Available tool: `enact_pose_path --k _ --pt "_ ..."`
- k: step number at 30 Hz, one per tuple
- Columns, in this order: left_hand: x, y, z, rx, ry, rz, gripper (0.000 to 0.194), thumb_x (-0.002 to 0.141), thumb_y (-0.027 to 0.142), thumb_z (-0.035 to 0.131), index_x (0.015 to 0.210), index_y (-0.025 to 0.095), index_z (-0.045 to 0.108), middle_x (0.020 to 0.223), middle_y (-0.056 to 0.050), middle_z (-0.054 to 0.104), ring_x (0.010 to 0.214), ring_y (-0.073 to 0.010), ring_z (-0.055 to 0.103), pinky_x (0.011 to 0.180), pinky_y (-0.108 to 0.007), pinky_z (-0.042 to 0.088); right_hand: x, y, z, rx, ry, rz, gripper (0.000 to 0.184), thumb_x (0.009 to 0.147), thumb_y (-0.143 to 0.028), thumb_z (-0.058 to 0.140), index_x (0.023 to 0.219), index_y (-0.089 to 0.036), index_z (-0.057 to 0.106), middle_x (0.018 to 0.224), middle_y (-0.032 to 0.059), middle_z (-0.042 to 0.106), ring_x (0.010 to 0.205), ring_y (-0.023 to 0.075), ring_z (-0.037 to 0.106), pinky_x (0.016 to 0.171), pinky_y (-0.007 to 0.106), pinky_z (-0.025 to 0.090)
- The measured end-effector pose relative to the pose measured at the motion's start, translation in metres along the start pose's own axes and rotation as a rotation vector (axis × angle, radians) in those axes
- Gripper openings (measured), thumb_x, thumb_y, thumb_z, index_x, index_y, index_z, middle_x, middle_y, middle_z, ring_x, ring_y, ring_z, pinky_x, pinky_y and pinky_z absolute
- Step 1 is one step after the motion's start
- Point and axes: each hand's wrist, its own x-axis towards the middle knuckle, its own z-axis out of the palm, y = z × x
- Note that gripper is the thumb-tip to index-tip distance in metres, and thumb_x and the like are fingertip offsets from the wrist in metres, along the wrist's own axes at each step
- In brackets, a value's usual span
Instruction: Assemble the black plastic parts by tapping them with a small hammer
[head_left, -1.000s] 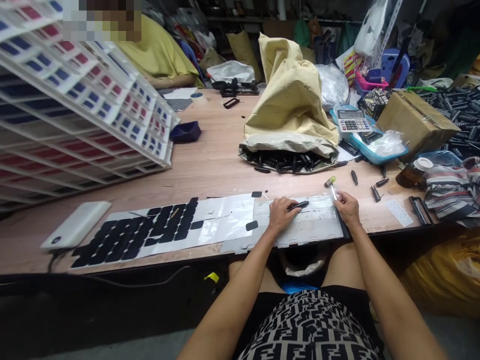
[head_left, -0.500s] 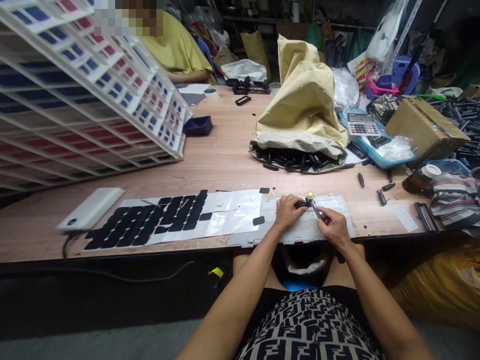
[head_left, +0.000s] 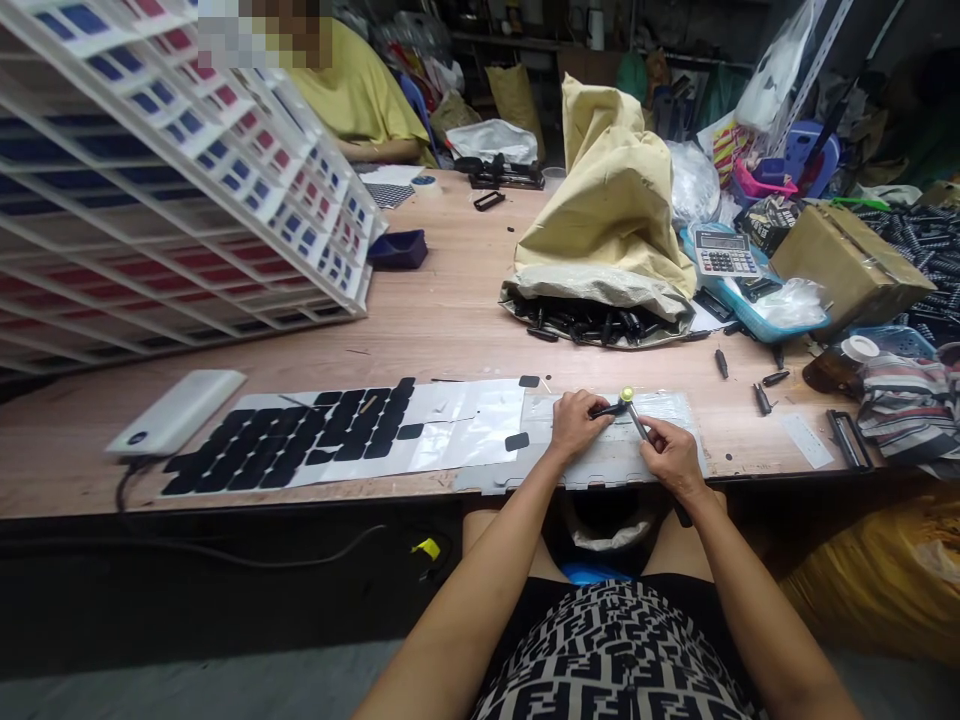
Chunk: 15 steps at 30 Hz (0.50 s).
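Note:
My left hand (head_left: 577, 424) is closed on one end of a slim black plastic part (head_left: 609, 409), which points right over the grey work board (head_left: 517, 478). In my right hand (head_left: 673, 456) is a small hammer (head_left: 639, 424) with a yellow-faced head and a metal shaft, its dark grip end showing below the fist. The hammer head is at the free end of the black part; whether they touch I cannot tell. Left of the board lies a white sheet (head_left: 465, 425) bearing many black rounded stickers (head_left: 255, 445).
Beyond my hands a beige sack (head_left: 600, 220) spills black parts (head_left: 585, 325). A white slatted rack (head_left: 300, 270) leans in from the left, near a white power bank-like box (head_left: 180, 412). To the right are a calculator (head_left: 724, 253), cardboard box (head_left: 851, 265) and brown jar (head_left: 832, 365). A person in yellow (head_left: 367, 90) sits opposite.
The hammer head has shifted slightly right along the black part, and more of that part shows. My left hand has barely moved. The whole view has shifted a little.

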Motion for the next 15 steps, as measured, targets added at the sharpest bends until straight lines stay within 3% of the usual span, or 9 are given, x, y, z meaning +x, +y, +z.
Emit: enact_pose_path --k 4,10,15 --pt "0.001 -0.003 0.002 0.004 -0.003 0.007 0.016 0.084 0.033 0.073 0.099 0.028 0.074 0.102 -0.002 0.071 0.106 -0.0251 0.057 0.097 -0.04 0.038 0.004 0.009 -0.004 -0.023 -0.021 0.006 0.046 0.073 -0.028 0.057 0.112 -0.018 0.078 0.068 -0.0009 0.061 0.057 0.0122 0.049 0.061 0.025 0.046" --pt "0.001 -0.005 0.003 -0.001 0.011 0.021 0.015 0.083 0.034 0.074 0.097 0.028 0.074 0.099 -0.001 0.07 0.103 -0.0245 0.057 0.094 -0.039 0.039 0.039 0.04 -0.026 -0.104 0.134 0.186 0.047 0.068 -0.029 0.057 0.107 -0.017 0.08 0.064 -0.0021 0.059 0.059 0.0141 0.052 0.066 0.028 0.046" --pt "0.001 -0.006 0.003 0.0 -0.011 0.017 0.015 0.085 0.035 0.072 0.099 0.029 0.074 0.103 -0.002 0.07 0.106 -0.0249 0.056 0.097 -0.04 0.039 0.058 0.067 -0.034 0.112 0.24 0.283 0.051 0.065 -0.033 0.059 0.108 -0.012 0.078 0.063 -0.0032 0.057 0.062 0.0144 0.052 0.066 0.027 0.046"
